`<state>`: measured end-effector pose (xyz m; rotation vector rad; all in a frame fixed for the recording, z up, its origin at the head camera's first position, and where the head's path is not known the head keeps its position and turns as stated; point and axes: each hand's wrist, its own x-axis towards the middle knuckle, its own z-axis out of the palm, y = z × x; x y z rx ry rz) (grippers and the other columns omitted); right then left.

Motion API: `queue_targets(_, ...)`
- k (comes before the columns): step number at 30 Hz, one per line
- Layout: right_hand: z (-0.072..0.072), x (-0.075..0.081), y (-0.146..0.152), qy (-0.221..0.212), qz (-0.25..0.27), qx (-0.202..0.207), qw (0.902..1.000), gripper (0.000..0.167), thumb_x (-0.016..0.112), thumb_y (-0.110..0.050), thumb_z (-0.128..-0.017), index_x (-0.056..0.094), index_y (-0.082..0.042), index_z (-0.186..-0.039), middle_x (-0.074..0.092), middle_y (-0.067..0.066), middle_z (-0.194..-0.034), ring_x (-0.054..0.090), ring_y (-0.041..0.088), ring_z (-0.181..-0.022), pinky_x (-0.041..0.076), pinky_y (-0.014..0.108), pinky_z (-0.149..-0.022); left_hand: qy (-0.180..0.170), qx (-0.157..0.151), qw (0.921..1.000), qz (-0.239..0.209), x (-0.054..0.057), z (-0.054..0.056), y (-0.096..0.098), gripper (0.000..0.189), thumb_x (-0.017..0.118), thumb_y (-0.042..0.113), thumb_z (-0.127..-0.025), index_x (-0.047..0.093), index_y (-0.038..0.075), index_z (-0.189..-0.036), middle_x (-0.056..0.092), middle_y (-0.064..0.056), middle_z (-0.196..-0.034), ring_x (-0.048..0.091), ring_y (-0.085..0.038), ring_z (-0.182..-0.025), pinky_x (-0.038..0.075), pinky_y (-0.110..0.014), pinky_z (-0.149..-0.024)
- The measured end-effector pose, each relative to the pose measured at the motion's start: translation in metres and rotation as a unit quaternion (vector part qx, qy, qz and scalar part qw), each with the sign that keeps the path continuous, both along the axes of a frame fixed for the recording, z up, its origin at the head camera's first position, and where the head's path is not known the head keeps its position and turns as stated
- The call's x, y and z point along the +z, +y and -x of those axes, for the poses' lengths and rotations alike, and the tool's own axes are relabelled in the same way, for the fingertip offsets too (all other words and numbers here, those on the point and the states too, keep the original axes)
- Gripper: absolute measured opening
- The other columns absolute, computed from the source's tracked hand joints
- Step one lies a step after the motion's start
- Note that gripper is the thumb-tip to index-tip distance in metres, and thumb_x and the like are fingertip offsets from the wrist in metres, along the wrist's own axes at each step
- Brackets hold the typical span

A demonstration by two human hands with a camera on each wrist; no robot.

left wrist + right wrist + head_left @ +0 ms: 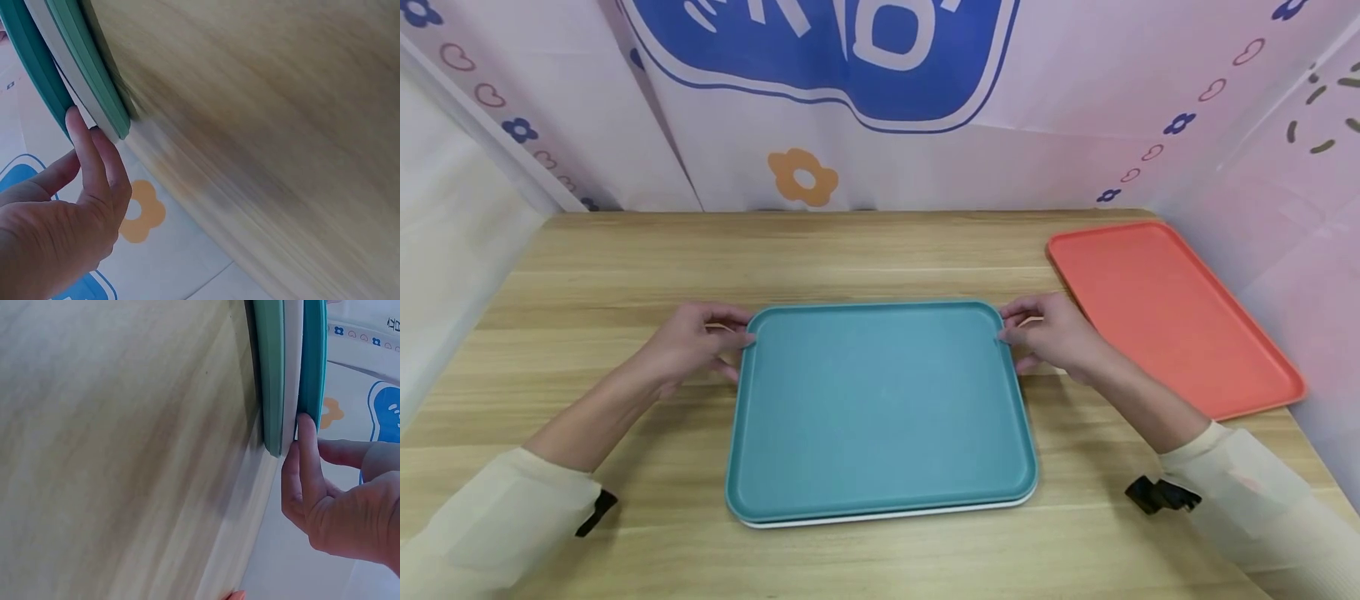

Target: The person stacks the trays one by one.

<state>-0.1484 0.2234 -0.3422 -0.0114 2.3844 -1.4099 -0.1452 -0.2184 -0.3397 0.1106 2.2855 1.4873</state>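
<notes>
A teal rectangular tray tops a stack in front of me. Under it lie a white tray and, lowest, a light green tray. At the far left corner my left hand pinches the teal tray, thumb on its rim and fingers beneath. My right hand grips the far right corner in the same way. Both wrist views show fingertips in the narrow gap between the teal and white trays.
A coral-red tray lies angled at the right of the wooden table, near the side wall. A printed white curtain hangs along the table's back edge.
</notes>
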Motion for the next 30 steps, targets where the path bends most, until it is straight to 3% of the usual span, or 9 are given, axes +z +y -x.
queue_targets(8,0.0022,-0.0024,0.0032,-0.027,0.045,-0.018,0.9984,0.046,0.068,0.004,-0.096,0.052,0.016,-0.138,0.056,0.021,-0.114,0.068,0.011,-0.085,0.066,0.035,-0.072,-0.011,0.036,0.9993,0.006,0.0,0.0014,0.0028,0.045,0.066,-0.005,-0.097,0.05,-0.02,-0.137,0.061,-0.025,-0.115,0.069,-0.013,-0.083,0.066,-0.035,-0.072)
queue_targets(22,0.0033,-0.0038,0.0056,-0.038,0.057,-0.011,0.9976,0.049,0.067,0.003,-0.097,0.051,0.014,-0.142,0.055,0.021,-0.12,0.069,0.01,-0.085,0.065,0.034,-0.077,0.003,0.033,0.999,0.029,0.0005,0.0022,0.0048,0.044,0.068,-0.001,-0.097,0.054,-0.019,-0.135,0.064,-0.03,-0.121,0.07,-0.014,-0.081,0.065,-0.034,-0.071)
queue_targets(30,0.005,-0.0038,0.0063,-0.044,0.057,-0.007,0.9974,0.049,0.067,0.001,-0.098,0.051,0.013,-0.143,0.055,0.023,-0.125,0.069,0.011,-0.087,0.065,0.035,-0.079,0.001,0.026,0.9988,0.041,-0.0014,0.0042,0.0044,0.043,0.067,0.002,-0.099,0.054,-0.019,-0.135,0.067,-0.027,-0.115,0.071,-0.018,-0.081,0.065,-0.035,-0.077)
